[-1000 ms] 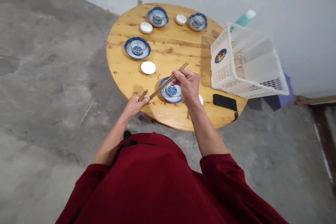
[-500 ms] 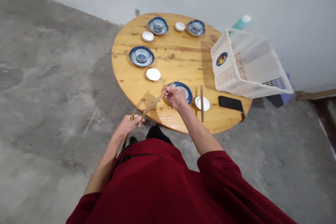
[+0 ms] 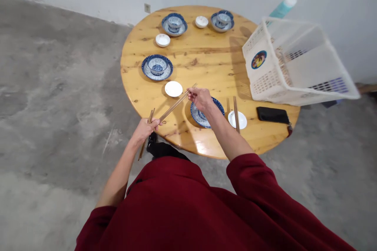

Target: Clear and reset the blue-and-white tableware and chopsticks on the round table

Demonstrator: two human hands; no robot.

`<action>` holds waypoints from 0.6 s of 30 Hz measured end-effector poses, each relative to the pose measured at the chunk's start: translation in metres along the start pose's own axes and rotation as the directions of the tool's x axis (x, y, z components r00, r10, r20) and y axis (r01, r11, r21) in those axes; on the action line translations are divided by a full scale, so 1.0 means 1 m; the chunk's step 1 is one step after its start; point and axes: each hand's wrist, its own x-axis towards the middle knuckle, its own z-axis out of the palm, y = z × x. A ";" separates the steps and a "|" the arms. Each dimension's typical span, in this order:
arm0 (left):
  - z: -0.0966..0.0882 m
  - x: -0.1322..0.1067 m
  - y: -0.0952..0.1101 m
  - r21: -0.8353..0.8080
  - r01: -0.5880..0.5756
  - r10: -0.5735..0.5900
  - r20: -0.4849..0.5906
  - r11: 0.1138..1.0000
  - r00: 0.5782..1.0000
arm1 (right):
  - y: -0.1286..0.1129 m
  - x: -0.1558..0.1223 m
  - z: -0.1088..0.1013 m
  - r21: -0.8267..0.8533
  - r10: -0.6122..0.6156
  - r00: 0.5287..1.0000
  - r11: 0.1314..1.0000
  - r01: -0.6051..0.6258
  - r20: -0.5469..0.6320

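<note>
My left hand [image 3: 146, 128] is closed round several wooden chopsticks [image 3: 142, 150], which point down past the table's front edge. Between my two hands slants a pair of chopsticks [image 3: 174, 106]; its lower end rests at my left fingers. Near its upper end, my right hand [image 3: 200, 98] pinches this pair. Beneath my right hand and forearm, a blue-and-white plate [image 3: 218, 106] is partly hidden. A small white dish [image 3: 173, 89] lies just left of the pair's upper end. Another white dish [image 3: 242, 120] has a pair of chopsticks [image 3: 236, 113] lying across it.
The round wooden table [image 3: 200, 62] also bears blue-and-white bowls on plates [image 3: 157, 67] and small white dishes [image 3: 163, 40] at the left and back. To the right stand a white plastic basket [image 3: 265, 84], a teal bottle [image 3: 281, 9] and a black phone [image 3: 273, 115].
The view has shifted, and my body is closer to the table's left side. Both hands still hold the slanted chopsticks, now left of the front plate and nearer the small white dish.
</note>
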 end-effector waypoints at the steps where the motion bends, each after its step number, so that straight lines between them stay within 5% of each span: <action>1: -0.004 0.013 0.003 0.020 -0.010 0.010 0.002 1.000 1.000 | -0.002 0.013 0.002 0.003 0.010 1.000 1.000 -0.010 -0.007; 10: -0.023 0.115 0.016 0.108 -0.022 0.018 0.033 0.994 0.999 | -0.008 0.105 0.019 -0.033 0.103 0.981 0.993 -0.110 -0.165; 18: -0.031 0.153 0.004 0.168 0.047 -0.068 0.123 0.985 0.990 | 0.008 0.147 0.021 -0.161 0.050 0.984 0.984 -0.079 -0.173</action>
